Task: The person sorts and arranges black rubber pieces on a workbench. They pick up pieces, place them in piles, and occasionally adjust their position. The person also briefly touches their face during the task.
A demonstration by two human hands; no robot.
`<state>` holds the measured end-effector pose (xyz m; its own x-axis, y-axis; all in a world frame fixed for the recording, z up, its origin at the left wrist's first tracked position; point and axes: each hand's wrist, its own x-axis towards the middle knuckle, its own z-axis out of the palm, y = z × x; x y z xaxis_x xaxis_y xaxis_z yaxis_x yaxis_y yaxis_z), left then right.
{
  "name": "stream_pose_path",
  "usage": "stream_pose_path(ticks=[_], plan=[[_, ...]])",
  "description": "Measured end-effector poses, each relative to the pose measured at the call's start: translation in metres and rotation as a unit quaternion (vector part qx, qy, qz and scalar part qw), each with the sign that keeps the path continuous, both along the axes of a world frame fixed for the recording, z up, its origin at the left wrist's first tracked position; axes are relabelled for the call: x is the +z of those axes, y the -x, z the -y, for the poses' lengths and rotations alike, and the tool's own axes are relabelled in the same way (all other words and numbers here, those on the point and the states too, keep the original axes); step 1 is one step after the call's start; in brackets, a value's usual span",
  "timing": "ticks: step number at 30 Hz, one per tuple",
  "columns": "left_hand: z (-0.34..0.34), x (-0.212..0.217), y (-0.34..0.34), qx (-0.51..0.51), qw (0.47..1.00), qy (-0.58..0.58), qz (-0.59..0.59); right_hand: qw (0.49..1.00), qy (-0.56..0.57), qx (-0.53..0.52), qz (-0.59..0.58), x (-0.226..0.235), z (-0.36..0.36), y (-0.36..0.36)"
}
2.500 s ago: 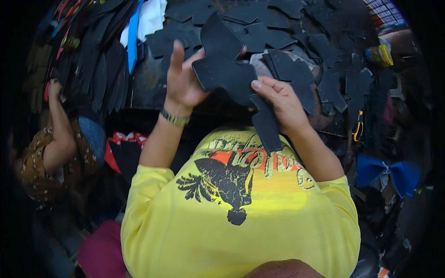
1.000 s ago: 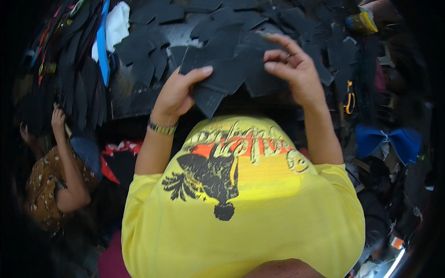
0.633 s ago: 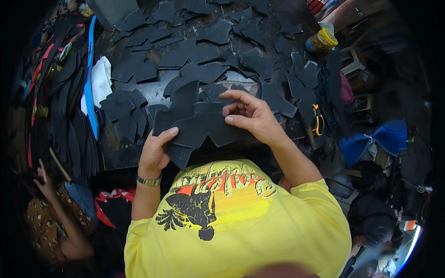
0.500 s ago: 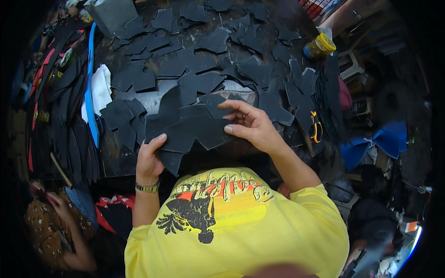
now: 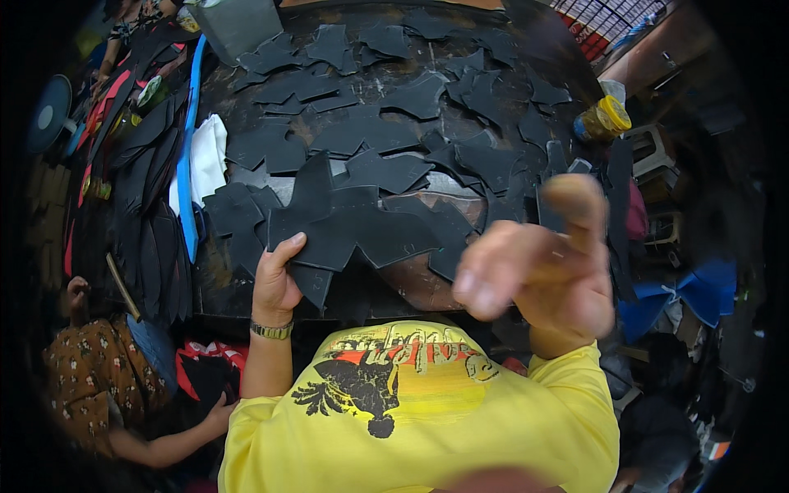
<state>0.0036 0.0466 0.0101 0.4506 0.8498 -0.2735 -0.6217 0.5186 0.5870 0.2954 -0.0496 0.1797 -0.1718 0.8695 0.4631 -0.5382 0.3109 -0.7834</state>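
Observation:
My left hand (image 5: 278, 283) grips a small stack of black cut sheet pieces (image 5: 353, 226) at their left end, thumb on top and fingers underneath. The pieces have pointed, notched outlines and overlap one another. My right hand (image 5: 542, 263) is raised close to the camera, right of the stack and apart from it. It is blurred, with one finger lifted away from the others, and nothing shows in it. Many similar black pieces (image 5: 411, 99) lie spread over the dark table (image 5: 419, 287). Part of the table at right is hidden behind my right hand.
A blue strip (image 5: 191, 148), a white cloth (image 5: 209, 160) and long black strips (image 5: 136, 197) line the left side. Farther back stand a grey box (image 5: 234, 33) and a yellow-lidded jar (image 5: 604, 119). A person in a brown patterned top (image 5: 99, 378) is at lower left.
My right hand has left the stack's right end and risen toward the camera. My left hand keeps its hold. The view has shifted, so the table appears farther right and lower.

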Motion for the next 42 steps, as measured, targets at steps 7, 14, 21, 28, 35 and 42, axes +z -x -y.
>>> stream_pose_path(ticks=[7,14,21,28,35,42], plan=[[0.000,0.009,-0.007,0.003,1.000,0.003,-0.012,0.959,-0.285,0.004,-0.015,0.054,0.014,0.003],[-0.001,0.012,-0.006,0.010,1.000,-0.001,-0.009,0.946,-0.323,-0.007,-0.013,0.057,0.018,0.008],[0.002,0.016,-0.006,0.009,1.000,-0.019,0.003,0.941,-0.336,-0.011,-0.020,0.053,0.018,0.018],[0.004,0.016,-0.002,0.015,1.000,-0.003,0.004,0.939,-0.343,-0.008,-0.035,0.055,0.012,0.025],[0.006,0.016,0.000,0.016,1.000,0.001,0.015,0.942,-0.335,-0.008,-0.031,0.051,0.006,0.030],[0.006,0.015,0.000,0.017,1.000,-0.001,0.002,0.938,-0.345,-0.007,-0.041,0.052,0.007,0.032]])
